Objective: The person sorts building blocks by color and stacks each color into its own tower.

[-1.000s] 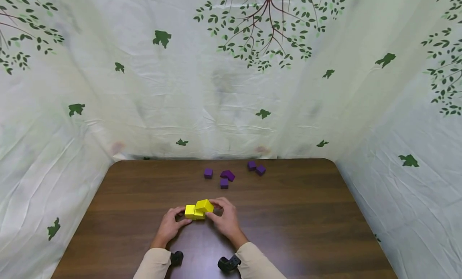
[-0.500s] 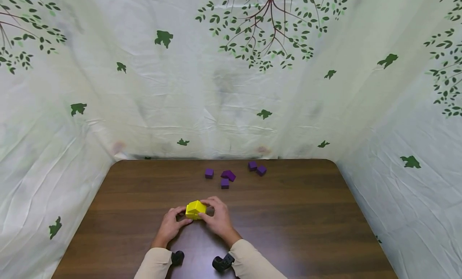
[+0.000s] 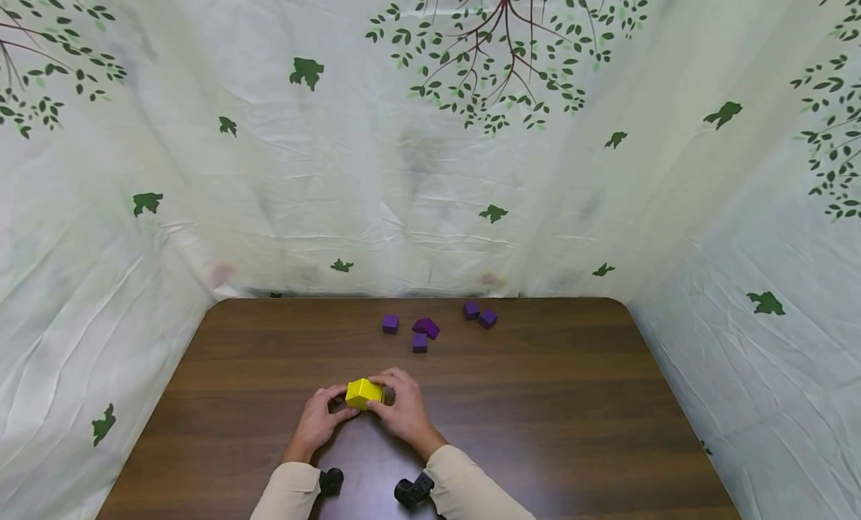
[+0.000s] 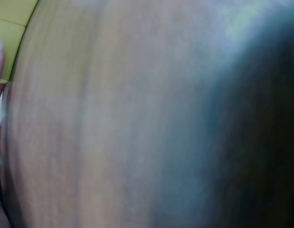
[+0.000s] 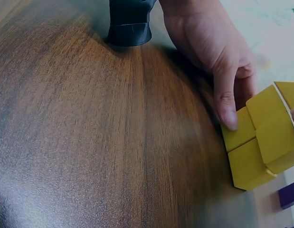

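Yellow blocks [image 3: 363, 394] form a small stack on the table between the two hands. The right wrist view shows two lower yellow blocks [image 5: 247, 164] side by side, with yellow block faces [image 5: 278, 136] standing above them. My left hand [image 3: 318, 424] pinches the lower part of the stack, its thumb [image 5: 226, 107] against a lower block. From the right, my right hand [image 3: 409, 419] pinches the upper yellow piece between thumb and fingers. In the left wrist view, only a corner of the yellow blocks [image 4: 11, 35] shows.
Several purple blocks [image 3: 420, 344] lie scattered toward the back of the brown wooden table [image 3: 538, 400]. A pale cloth [image 3: 403, 169] with leaf prints hangs behind and beside the table. Black wrist devices [image 3: 413, 491] sit near the sleeves.
My right hand has moved left with the upper yellow piece, which has gone from the right of the stack to over the lower blocks and slightly down. The left hand stays in place.
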Demonstrator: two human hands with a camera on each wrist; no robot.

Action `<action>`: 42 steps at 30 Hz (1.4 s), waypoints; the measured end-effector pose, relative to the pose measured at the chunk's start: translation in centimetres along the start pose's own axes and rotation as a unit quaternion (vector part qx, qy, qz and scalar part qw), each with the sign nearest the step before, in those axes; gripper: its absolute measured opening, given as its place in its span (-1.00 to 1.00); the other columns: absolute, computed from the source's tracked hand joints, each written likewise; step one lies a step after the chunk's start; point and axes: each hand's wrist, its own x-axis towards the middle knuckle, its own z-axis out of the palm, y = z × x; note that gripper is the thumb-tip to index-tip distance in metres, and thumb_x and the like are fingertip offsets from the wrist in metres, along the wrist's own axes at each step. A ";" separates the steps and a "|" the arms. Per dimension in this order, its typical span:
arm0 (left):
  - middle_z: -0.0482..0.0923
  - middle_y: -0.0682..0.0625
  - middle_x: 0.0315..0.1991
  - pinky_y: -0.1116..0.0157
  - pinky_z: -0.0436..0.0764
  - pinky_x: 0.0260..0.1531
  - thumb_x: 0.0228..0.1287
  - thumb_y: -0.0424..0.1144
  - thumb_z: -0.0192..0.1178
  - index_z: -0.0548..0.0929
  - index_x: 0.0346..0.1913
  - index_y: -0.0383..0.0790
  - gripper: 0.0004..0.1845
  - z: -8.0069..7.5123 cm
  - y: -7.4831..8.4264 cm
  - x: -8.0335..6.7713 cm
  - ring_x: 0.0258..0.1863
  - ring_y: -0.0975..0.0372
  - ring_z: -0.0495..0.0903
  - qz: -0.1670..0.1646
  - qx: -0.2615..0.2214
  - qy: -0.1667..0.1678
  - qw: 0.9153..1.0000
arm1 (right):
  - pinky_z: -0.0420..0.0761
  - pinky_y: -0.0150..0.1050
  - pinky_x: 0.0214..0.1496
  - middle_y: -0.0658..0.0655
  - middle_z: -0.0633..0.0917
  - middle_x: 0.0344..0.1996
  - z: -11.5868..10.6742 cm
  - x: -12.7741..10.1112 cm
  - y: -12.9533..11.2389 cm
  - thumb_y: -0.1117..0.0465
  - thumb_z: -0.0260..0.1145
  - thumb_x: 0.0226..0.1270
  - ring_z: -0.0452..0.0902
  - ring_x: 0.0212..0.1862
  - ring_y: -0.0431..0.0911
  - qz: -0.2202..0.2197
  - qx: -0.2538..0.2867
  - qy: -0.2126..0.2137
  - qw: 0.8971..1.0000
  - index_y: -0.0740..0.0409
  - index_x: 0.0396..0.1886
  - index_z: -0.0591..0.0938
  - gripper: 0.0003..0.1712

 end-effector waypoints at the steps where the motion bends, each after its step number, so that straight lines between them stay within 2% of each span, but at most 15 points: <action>1: 0.63 -0.06 -0.11 0.03 0.42 -0.01 0.04 -0.27 0.44 0.67 0.02 -0.24 -0.58 0.0 0.0 0.0 -0.12 0.11 0.46 0.000 -0.001 0.000 1.000 | 0.53 -0.29 -0.01 0.01 0.64 -0.18 0.0 0.0 0.0 0.27 0.52 0.05 0.54 -0.10 -0.15 -0.002 -0.002 0.000 1.000 0.16 -0.07 0.70 -0.61; 21: 0.64 -0.07 -0.10 0.01 0.41 0.02 0.05 -0.29 0.43 0.67 0.00 -0.25 -0.61 0.0 0.1 0.0 -0.12 0.10 0.46 -0.001 -0.005 -0.003 1.000 | 0.51 -0.24 0.05 -0.02 0.63 -0.13 0.0 0.0 0.5 0.21 0.53 0.06 0.53 -0.04 -0.15 0.039 0.009 -0.029 0.999 0.10 -0.02 0.68 -0.57; 28: 0.63 -0.06 -0.13 0.03 0.42 -0.01 0.04 -0.31 0.44 0.67 0.00 -0.25 -0.60 0.0 0.2 0.0 -0.13 0.11 0.45 -0.006 -0.008 -0.001 1.000 | 0.55 -0.13 0.02 0.00 0.62 -0.11 0.0 -0.2 0.7 0.22 0.52 0.07 0.55 -0.04 -0.09 0.046 0.029 -0.033 0.998 0.11 0.01 0.66 -0.55; 42: 0.58 -0.05 -0.19 0.05 0.43 -0.05 0.01 -0.30 0.47 0.65 0.01 -0.28 -0.55 0.2 0.2 -0.2 -0.16 0.11 0.45 -0.007 0.001 0.006 1.000 | 0.54 -0.18 -0.02 0.03 0.63 -0.09 -0.8 -0.9 1.5 0.17 0.54 0.04 0.55 -0.05 0.03 0.057 0.064 -0.029 0.996 0.10 0.04 0.64 -0.49</action>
